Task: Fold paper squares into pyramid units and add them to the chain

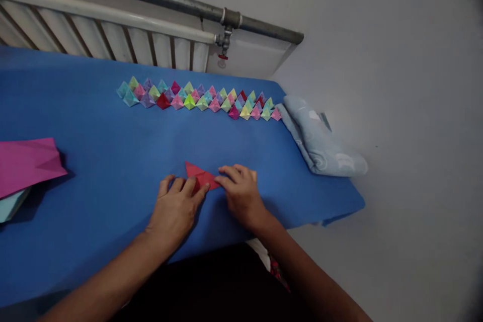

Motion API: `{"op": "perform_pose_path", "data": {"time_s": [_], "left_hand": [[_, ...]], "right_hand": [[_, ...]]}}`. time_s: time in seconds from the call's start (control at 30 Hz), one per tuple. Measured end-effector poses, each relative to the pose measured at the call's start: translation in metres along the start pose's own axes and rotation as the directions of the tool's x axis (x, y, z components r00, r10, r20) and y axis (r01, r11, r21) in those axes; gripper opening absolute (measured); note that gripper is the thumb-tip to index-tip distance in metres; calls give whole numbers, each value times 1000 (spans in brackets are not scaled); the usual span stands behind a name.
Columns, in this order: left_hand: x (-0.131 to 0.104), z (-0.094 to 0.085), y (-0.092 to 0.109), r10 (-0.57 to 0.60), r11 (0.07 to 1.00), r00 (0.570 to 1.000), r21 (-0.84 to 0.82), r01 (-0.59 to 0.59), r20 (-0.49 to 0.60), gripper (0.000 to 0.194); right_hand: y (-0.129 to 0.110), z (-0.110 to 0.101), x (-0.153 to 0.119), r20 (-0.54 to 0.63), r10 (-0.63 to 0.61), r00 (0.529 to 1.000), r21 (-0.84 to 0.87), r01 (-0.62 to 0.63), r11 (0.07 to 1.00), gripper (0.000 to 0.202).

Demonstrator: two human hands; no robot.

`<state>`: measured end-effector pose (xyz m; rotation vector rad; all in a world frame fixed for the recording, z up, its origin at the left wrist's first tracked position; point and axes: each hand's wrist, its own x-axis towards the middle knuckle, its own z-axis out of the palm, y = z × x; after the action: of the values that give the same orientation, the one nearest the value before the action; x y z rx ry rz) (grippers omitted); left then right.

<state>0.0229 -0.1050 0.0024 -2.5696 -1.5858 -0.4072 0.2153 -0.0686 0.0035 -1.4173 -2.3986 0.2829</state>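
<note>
A folded piece of red origami paper (200, 177), roughly triangular, lies on the blue-covered table in front of me. My left hand (177, 207) holds its left and lower side down, with the thumb along the bottom edge and the fingertips on the paper. At the paper's right corner, my right hand (241, 191) pinches the tip between thumb and fingers. The fingers hide parts of the left side and the right tip.
Rows of small folded paper pieces (189, 101) in many colours stand along the back. A folded light-blue cloth (320, 138) lies at the right end. Magenta paper sheets (30, 165) sit at the left, over pale blue ones. Behind the table are a radiator (124, 43) and pipe.
</note>
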Motion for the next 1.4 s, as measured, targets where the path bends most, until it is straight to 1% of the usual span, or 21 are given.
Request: {"op": "perform_pose_path", "data": {"time_s": [0.07,0.17,0.27,0.37,0.53,0.63,0.7,0.77,0.8,0.87,0.93,1.0,1.03,1.07,1.1,1.17,1.2,1.23,1.27,1.33,1.4], "left_hand": [[0,-2,6,5,999,1000,48,-6,14,46],[-2,-2,10,17,994,1000,108,-19,20,46],[-9,-2,8,46,986,999,157,-50,29,48],[-21,-3,2,67,982,998,176,-69,20,49],[-34,-3,3,68,979,997,196,-59,-40,48],[-34,0,4,28,983,998,185,-16,-63,45],[-34,3,3,-7,987,997,161,20,-77,43],[-35,6,0,-35,991,995,126,47,-96,41],[-36,7,-1,-48,993,994,104,59,-103,40],[-36,9,-4,-81,996,991,38,86,-106,37],[-35,10,-7,-139,989,985,-65,133,-105,36],[-30,9,-11,-238,949,966,-234,211,-97,36],[-26,8,-13,-307,900,949,-348,263,-77,35],[-20,7,-17,-384,820,923,-472,323,-36,36],[-12,5,-20,-459,706,888,-595,383,28,36],[9,2,-28,-547,409,814,-786,463,195,38],[20,-1,-32,-550,263,790,-842,470,269,36],[33,-3,-35,-537,139,780,-878,459,322,35],[45,-6,-37,-521,40,777,-899,437,355,33],[69,-9,-39,-507,-120,769,-915,385,389,31],[88,-11,-39,-512,-255,754,-911,325,413,30]], "right_hand": [[-8,5,-11,35,-54,998,-21,55,998,35],[-12,6,-24,79,-42,996,-43,46,998,37],[-9,1,-31,118,-19,993,-66,27,997,43],[-5,-5,-33,124,-8,992,-70,17,997,41],[-8,-4,-20,40,47,998,-53,-45,998,28],[-16,-3,-1,64,104,992,-19,-103,994,22],[-20,-5,13,90,147,985,8,-148,989,23],[-22,-8,25,147,190,971,37,-197,980,29],[-22,-10,29,185,210,960,52,-223,973,28],[-22,-12,35,251,243,937,89,-272,958,18],[-21,-12,36,269,262,927,143,-308,941,8],[-20,-11,34,245,267,932,231,-324,918,9],[-20,-11,33,229,275,934,296,-336,894,11],[-19,-10,32,217,292,931,373,-356,857,12],[-18,-9,32,213,313,926,458,-378,804,13],[-16,-9,34,218,351,910,631,-406,661,14],[-14,-9,36,213,359,909,703,-398,590,15],[-12,-9,41,197,363,911,760,-376,530,16],[-10,-9,46,173,366,915,802,-346,486,17],[-6,-11,60,109,385,916,848,-288,444,18],[-2,-13,77,46,414,909,866,-243,437,19]]}}
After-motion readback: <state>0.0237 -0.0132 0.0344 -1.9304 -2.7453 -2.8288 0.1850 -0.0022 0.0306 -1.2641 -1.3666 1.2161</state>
